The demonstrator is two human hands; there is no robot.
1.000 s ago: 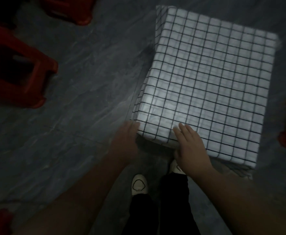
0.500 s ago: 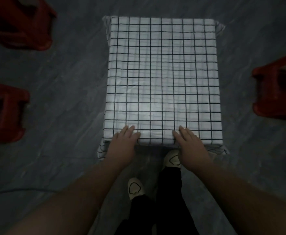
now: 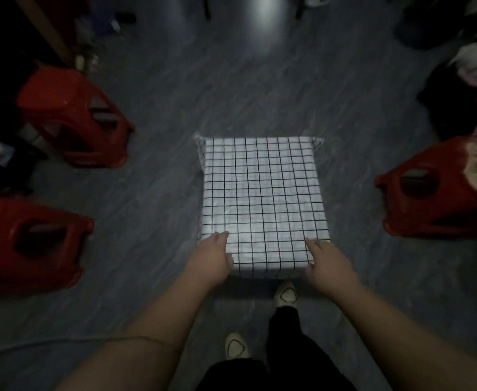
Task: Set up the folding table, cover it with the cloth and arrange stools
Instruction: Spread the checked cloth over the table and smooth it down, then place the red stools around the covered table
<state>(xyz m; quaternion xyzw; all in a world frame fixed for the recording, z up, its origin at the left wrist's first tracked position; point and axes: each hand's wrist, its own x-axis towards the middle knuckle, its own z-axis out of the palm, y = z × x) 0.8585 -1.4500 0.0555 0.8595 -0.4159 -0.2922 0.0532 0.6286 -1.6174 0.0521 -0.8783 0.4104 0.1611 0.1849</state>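
1. Grey floor (image 3: 259, 94) carries the worktop at centre, hidden under the checked cloth (image 3: 262, 193).
2. Left grip (image 3: 211, 258) lies spread on the cloth's near left corner.
3. Right grip (image 3: 326, 261) lies spread on its near right corner.
4. Far left stool (image 3: 73, 114), near left stool (image 3: 25, 238) and right stool (image 3: 435, 187) stand apart from it.

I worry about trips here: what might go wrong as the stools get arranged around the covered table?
The cable lying by the nearer left stool may catch a foot. The forward shoe stands close to the near edge of the cloth, so a step might snag it. The left hand and right hand rest on its near corners; a tug could pull it askew.
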